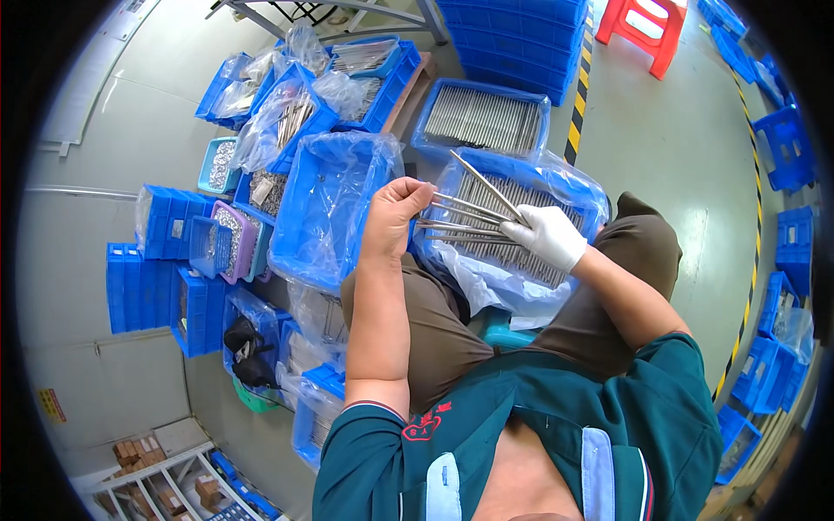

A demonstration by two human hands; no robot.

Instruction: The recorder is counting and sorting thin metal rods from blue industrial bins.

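My right hand [552, 239], in a white glove, is closed round several slim metal rods [473, 208], which fan out to the left. One rod points up and away from the others. The bare fingertips of my left hand [398, 214] are pinched together at the far end of one rod. Below both hands, a lined blue crate [599, 195] holds rows of similar rods [543, 265]. To the left is another blue crate [291, 226] with a clear plastic liner and no rods visible in it.
Beyond the hands, a blue crate [419, 130] holds a row of rods. Tall stacked blue crates [521, 52] stand behind it. Small bins of metal parts [224, 165] and bagged crates [304, 87] crowd the left. A red stool [643, 35] is far right, past striped floor tape [578, 113].
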